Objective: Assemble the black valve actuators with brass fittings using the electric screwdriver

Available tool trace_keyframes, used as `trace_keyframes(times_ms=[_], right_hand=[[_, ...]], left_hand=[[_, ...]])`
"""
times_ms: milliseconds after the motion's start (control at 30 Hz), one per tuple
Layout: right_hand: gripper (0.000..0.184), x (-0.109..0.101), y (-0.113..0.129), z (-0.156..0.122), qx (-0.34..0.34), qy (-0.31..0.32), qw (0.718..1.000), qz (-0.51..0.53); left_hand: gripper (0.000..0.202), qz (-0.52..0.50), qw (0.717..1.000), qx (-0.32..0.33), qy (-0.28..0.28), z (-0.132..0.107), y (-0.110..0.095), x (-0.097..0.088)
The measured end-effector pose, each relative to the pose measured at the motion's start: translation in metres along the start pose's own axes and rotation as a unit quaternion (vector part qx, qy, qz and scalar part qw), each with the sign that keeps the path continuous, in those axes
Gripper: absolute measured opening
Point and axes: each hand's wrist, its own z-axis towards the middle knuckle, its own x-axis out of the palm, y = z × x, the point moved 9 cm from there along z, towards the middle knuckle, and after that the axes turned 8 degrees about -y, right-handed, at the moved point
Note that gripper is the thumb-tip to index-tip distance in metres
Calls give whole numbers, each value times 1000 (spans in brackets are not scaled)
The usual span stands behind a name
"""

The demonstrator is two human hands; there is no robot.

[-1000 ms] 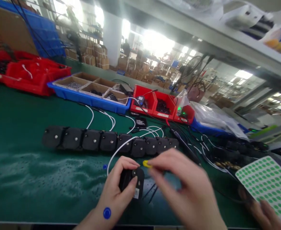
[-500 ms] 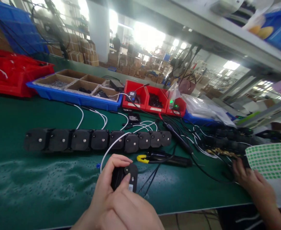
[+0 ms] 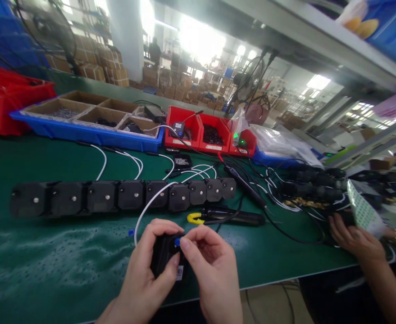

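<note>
My left hand (image 3: 147, 274) is closed round a small black box-shaped device (image 3: 160, 254), its thumb and fingers on opposite sides. A white cable (image 3: 139, 216) loops up from behind that hand. My right hand (image 3: 214, 274) pinches a small blue cap (image 3: 177, 242) at the device's upper face. Whether the cap is seated there I cannot tell. Just beyond my hands stands a row of similar black devices (image 3: 103, 198), each with a round silver spot. Another small blue piece (image 3: 131, 232) lies on the green table left of my hands.
A black tool with a yellow loop (image 3: 231, 216) and a slim black tool (image 3: 245, 185) lie right of the row. Behind are a blue divided tray (image 3: 93, 135) and red bins (image 3: 214, 147). At right, another person's hand (image 3: 353, 238) is near a sheet of green dots (image 3: 363, 204).
My right hand has come up beside the device and now pinches a blue cap at its face. The view has shifted right. The other person's dotted sheet is now lifted and curled.
</note>
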Motion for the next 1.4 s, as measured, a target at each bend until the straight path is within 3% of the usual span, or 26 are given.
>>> trace_keyframes(times_ms=[267, 933, 1167, 1267, 1400], right_hand=[[21, 2, -5, -3, 20, -3, 999, -43], [19, -1, -2, -4, -30, -15, 996, -81], [15, 2, -1, -2, -30, -9, 998, -51], [23, 1, -8, 0, -27, -5, 999, -22], [15, -11, -12, 0, -69, 4, 997, -46]], left_hand=[[26, -1, 1000, -2, 11, -3, 4, 1], [22, 26, 999, 17, 9, -4, -2, 4], [18, 14, 1000, -1, 5, -10, 11, 5], [18, 10, 1000, -8, 15, -8, 12, 5], [13, 16, 999, -44, 27, -4, 24, -5]])
